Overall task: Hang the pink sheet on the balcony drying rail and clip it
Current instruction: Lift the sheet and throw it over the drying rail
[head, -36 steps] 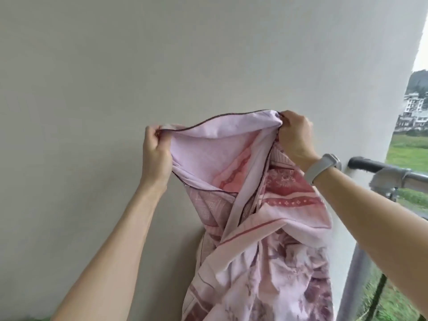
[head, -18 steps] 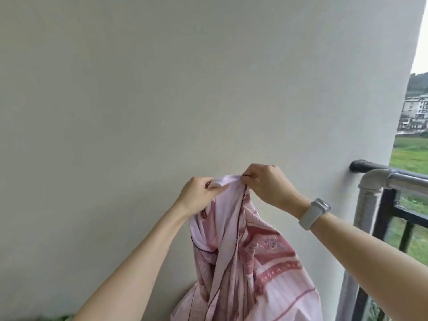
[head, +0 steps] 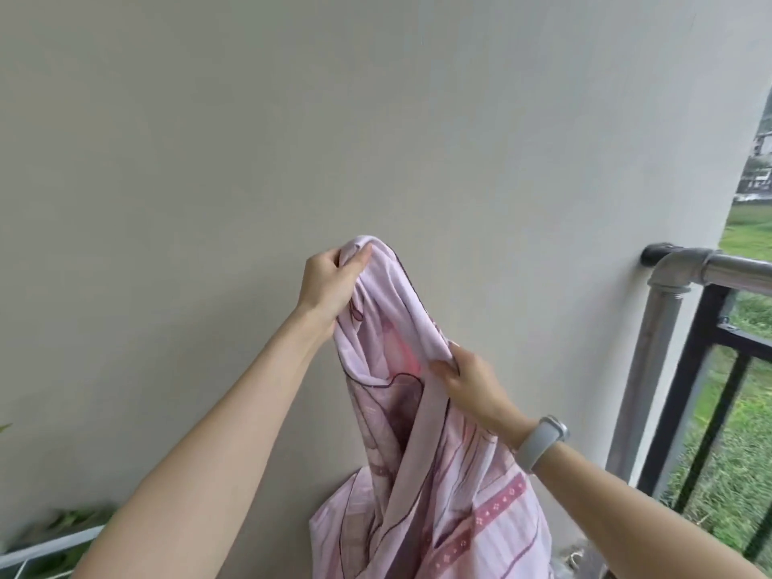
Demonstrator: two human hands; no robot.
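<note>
The pink sheet (head: 422,474), patterned with darker pink bands, hangs bunched in front of a plain wall. My left hand (head: 330,282) grips its top edge, held high. My right hand (head: 468,382), with a grey watch on the wrist, grips the hem lower down and to the right. The cloth runs in a taut fold between the two hands and its lower part drops out of view. A metal rail (head: 735,269) runs from the wall at the right, apart from the sheet. No clip is in view.
The grey wall (head: 376,119) fills most of the view. Below the metal rail stand a steel post (head: 651,369) and black balcony bars (head: 706,411), with grass beyond. A white bar (head: 50,549) and green leaves show at the bottom left.
My hands had come together at the sheet's top; now the right hand has slid down the hem while the left stays high. The view has swung left, showing more of the rail post.
</note>
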